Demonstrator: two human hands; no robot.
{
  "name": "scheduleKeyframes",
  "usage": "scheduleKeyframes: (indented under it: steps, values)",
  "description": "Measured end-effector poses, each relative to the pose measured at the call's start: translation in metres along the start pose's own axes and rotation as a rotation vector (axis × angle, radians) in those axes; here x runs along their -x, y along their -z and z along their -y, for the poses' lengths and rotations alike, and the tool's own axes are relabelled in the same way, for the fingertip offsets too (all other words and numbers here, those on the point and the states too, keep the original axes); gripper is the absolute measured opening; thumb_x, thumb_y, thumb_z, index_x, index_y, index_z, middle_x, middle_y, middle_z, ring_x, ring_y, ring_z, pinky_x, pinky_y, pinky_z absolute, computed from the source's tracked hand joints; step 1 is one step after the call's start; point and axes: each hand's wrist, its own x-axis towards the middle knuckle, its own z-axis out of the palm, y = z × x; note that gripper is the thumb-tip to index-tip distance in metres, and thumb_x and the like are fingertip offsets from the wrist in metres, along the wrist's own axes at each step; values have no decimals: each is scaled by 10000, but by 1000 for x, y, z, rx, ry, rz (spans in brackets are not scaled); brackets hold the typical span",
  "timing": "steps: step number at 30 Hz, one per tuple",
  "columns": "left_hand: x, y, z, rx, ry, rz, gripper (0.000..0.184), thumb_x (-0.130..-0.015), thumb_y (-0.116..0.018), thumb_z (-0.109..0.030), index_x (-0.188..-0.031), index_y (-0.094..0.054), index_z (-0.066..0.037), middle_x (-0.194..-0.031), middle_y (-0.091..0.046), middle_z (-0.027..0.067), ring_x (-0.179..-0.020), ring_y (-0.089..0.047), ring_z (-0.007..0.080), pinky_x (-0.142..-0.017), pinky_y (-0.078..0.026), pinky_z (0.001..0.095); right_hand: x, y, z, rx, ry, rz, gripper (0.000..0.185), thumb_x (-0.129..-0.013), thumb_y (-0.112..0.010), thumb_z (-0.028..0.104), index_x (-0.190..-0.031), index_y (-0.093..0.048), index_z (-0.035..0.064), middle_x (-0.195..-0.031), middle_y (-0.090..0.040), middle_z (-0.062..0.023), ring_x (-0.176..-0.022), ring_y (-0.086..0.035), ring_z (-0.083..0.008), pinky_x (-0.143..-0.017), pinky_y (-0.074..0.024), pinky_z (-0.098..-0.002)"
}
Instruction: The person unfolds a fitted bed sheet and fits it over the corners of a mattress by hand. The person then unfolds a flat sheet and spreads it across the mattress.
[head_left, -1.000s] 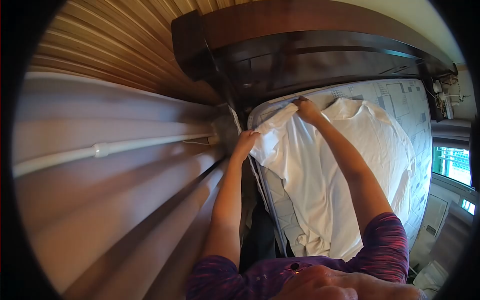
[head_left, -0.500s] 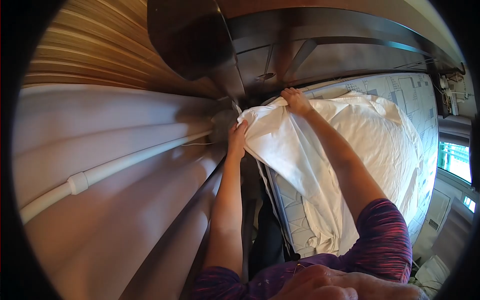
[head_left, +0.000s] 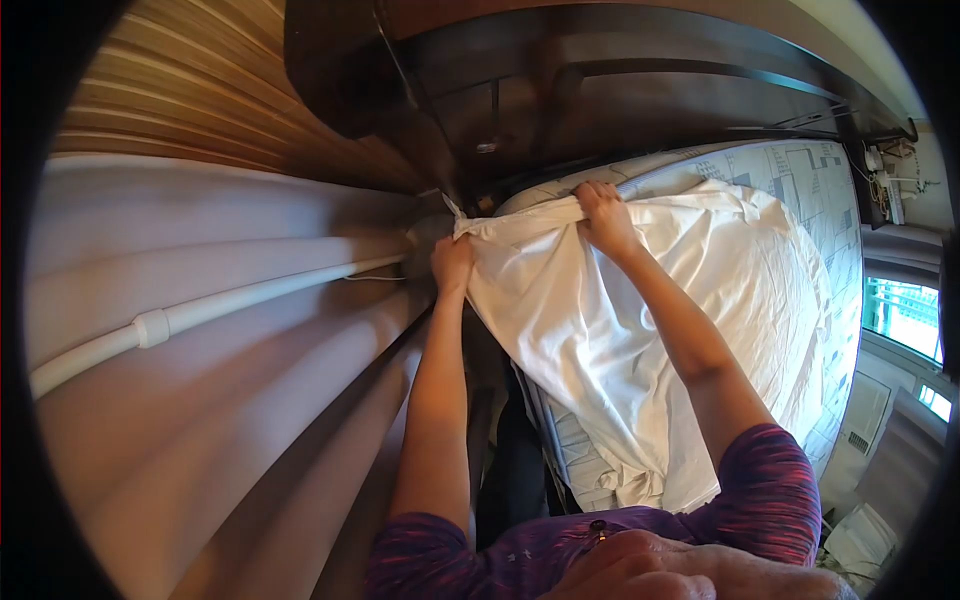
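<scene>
The far left end of the white sheet point(head_left: 560, 290) is pinched by the left hand point(head_left: 453, 265), and its far edge is gripped by the right hand point(head_left: 607, 222). The rest is draped, wrinkled, over the patterned mattress point(head_left: 800, 168), before the far dark headboard point(head_left: 680, 105).

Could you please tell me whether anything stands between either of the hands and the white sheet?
Nothing visible does: the left hand grips the white sheet at its left end, and the right hand grips its upper edge, over the mattress.
</scene>
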Motion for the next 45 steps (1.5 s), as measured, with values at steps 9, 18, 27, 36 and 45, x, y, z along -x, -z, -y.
scheduleKeyframes:
  steps: [9,18,27,36,45]
  values:
    - [-17,-12,-45,-322,-161,-162,263,-697,-536,-228,-901,-558,-65,-821,-559,202,-765,-540,341,-668,-434,406,-7,9,2,24,3,81,239,-502,-502,-53,-710,-418,29,-690,-468,-127,-705,-460,-300,-669,-363,-367]
    - [-49,-83,25,1129,481,629,382,-806,-393,-346,-1007,-530,-51,-960,-558,102,-849,-533,224,-739,-413,316,-58,29,4,139,-67,498,277,-655,-511,186,-879,-544,29,-781,-570,-180,-755,-544,-322,-707,-417,-401]
    - [-20,-36,-14,1101,546,717,410,-816,-388,-323,-1099,-461,-36,-1015,-533,112,-898,-528,221,-783,-425,330,-123,-74,-73,-3,-121,1422,495,-753,-449,436,-1080,-507,69,-1187,-411,-163,-1102,-387,-250,-906,-303,-331]
    - [-45,-74,22,932,608,1026,439,-828,-364,-347,-1136,-419,-39,-1078,-498,98,-972,-486,212,-805,-410,323,-116,-55,-66,-74,101,1225,433,-707,-468,395,-897,-601,30,-1023,-525,-185,-988,-482,-259,-825,-370,-338]
    - [-3,-73,47,1103,621,680,448,-826,-366,-357,-1149,-410,-50,-1096,-488,97,-987,-477,222,-818,-400,335,-115,-93,-109,187,-114,1209,488,-696,-497,433,-943,-580,20,-1059,-499,-201,-1010,-469,-291,-844,-371,-350]
